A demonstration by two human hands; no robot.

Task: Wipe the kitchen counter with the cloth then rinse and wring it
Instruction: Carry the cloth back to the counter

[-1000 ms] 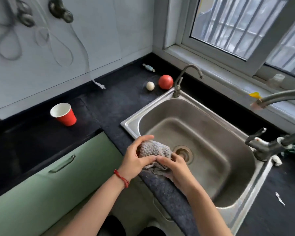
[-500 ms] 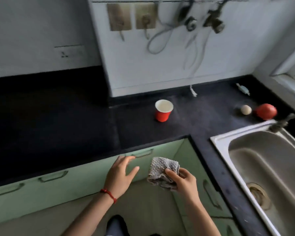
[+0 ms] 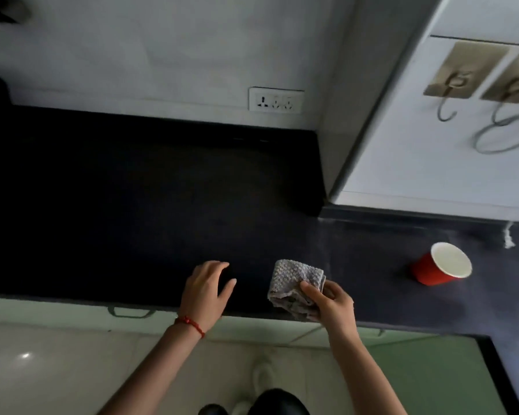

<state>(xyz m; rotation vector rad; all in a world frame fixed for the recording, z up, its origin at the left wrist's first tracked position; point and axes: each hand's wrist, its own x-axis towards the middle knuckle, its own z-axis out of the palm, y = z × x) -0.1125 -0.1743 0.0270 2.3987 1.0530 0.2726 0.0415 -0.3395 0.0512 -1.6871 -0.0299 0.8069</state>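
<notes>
A folded grey waffle-weave cloth [image 3: 292,280] is held over the front edge of the dark kitchen counter [image 3: 132,205]. My right hand [image 3: 330,301] grips the cloth's lower right side, thumb on top. My left hand [image 3: 206,290], with a red thread bracelet on the wrist, hovers over the counter's front edge to the left of the cloth, fingers spread and relaxed, holding nothing. The sink is out of view.
A red paper cup [image 3: 441,265] stands on the counter to the right. A wall socket [image 3: 276,98] sits above the counter's back. Hooks with a cable [image 3: 450,94] hang on the white wall at right. Pale green cabinet fronts with handles [image 3: 129,311] run below.
My view has swung left from the sink to the counter's left stretch. My left hand let go of the cloth; my right hand carried it over the counter edge.
</notes>
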